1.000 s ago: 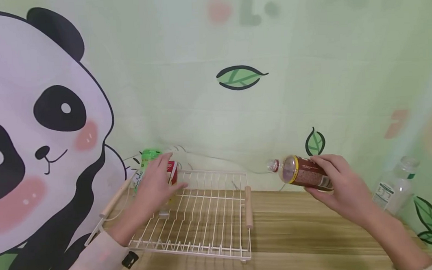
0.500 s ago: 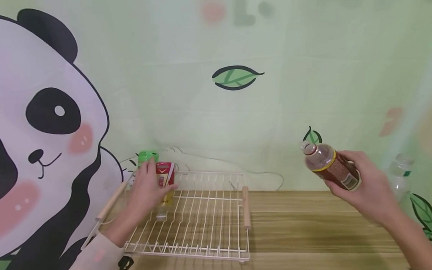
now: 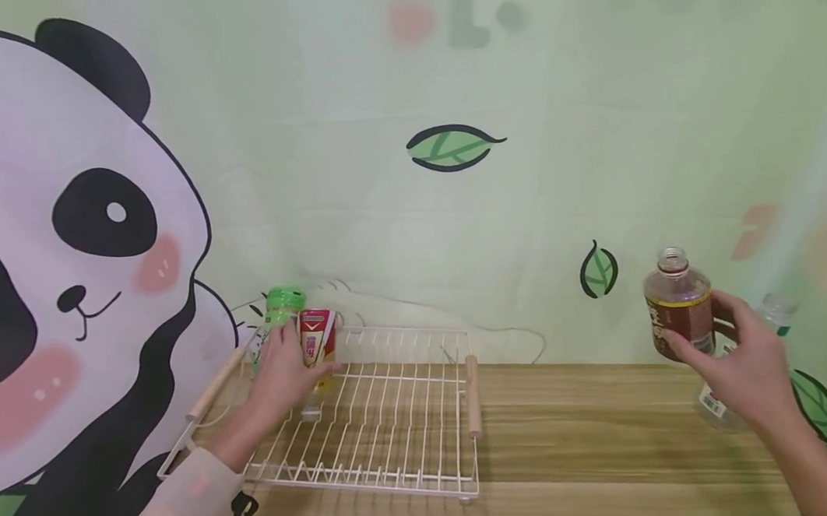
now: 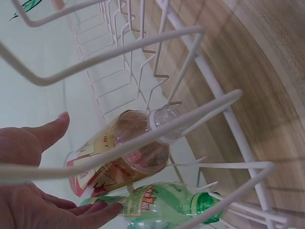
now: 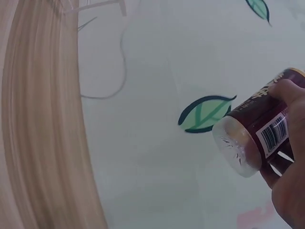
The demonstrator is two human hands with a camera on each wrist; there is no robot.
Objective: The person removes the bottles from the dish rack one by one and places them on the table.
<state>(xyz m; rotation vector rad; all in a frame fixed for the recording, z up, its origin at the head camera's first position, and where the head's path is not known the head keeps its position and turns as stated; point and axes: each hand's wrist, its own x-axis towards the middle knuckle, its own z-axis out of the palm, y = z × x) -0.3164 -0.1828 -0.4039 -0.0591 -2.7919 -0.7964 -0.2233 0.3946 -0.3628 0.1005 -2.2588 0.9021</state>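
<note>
In the head view my right hand grips an uncapped plastic bottle with a dark red label, held upright above the table, neck up. The right wrist view shows its clear base and barcode. My left hand is over the left end of a white wire dish rack, beside two bottles. One is a red-and-yellow labelled bottle, the other a green bottle; both stand neck-down in the rack. The left fingers are extended by the green bottle; whether they touch it I cannot tell.
A clear bottle with a white label stands on the wooden table at the right, partly behind my right hand. The rack has wooden handles. A panda-printed cloth hangs behind. A black clip is near my left sleeve.
The dark red bottle has turned from lying sideways, neck to the left, to upright, and moved right with my right hand. My left hand has shifted slightly left and down, uncovering the red-and-yellow bottle.
</note>
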